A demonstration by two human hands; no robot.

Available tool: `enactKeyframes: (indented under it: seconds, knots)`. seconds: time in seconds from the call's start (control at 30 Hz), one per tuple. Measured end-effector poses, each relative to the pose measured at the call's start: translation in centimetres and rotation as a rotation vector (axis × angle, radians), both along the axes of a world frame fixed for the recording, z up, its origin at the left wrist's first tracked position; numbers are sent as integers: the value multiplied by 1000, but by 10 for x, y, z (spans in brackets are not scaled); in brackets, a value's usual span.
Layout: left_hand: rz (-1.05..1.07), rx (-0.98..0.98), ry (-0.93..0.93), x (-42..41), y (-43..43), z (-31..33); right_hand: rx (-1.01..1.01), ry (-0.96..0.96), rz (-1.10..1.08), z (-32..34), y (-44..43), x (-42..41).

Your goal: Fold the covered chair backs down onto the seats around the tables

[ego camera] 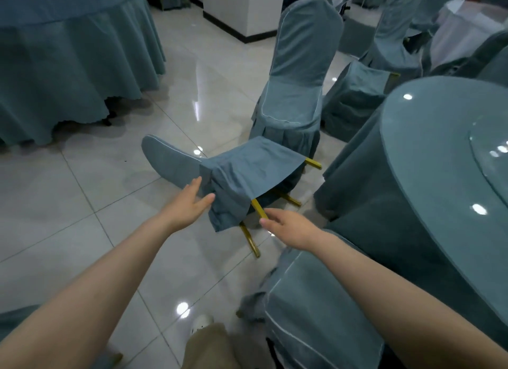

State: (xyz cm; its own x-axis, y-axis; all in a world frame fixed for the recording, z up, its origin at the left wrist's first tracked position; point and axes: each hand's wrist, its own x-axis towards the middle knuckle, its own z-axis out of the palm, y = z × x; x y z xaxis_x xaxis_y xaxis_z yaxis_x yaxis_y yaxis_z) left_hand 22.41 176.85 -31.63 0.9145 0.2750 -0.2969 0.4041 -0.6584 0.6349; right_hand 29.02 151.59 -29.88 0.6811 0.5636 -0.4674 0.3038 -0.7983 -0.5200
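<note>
Chair (233, 173) in a blue-grey cover lies tipped over on the tiled floor (82, 203) ahead of me, its backrest stretched flat toward ten o'clock and its gold legs (258, 209) sticking out from under the skirt toward me and toward three o'clock. My left hand (189, 206) reaches in at the eleven o'clock side, fingers spread apart and loose, the fingertips just at the cloth where the back meets the seat; I cannot tell whether they press on it. My right hand (286, 228) hangs at one o'clock, palm down, fingers apart and gripping nothing, the tips just beside the nearest gold leg.

Beyond the fallen chair, at twelve o'clock, a second covered chair (297, 74) stands upright with its back raised. Round table (439, 154) with a matching cloth and a glossy top fills the three o'clock side, and another draped table (68, 52) sits at ten o'clock. Close by my right forearm, at five o'clock, is a further covered seat (316, 308) with pale piping. My shoe (202, 322) and trouser leg show at six o'clock.
</note>
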Motion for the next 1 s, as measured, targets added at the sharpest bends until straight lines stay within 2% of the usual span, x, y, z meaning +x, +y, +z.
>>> enactKeyframes:
  seconds: [0.3, 0.73, 1.0]
  knots:
    - [35, -4, 43, 47, 150, -11, 74, 47, -53, -8, 167, 83]
    - [88, 9, 62, 101, 280, -3, 131, 24, -58, -23, 311, 190]
    - [182, 26, 101, 178, 429, -12, 119, 80, -46, -62, 467, 292]
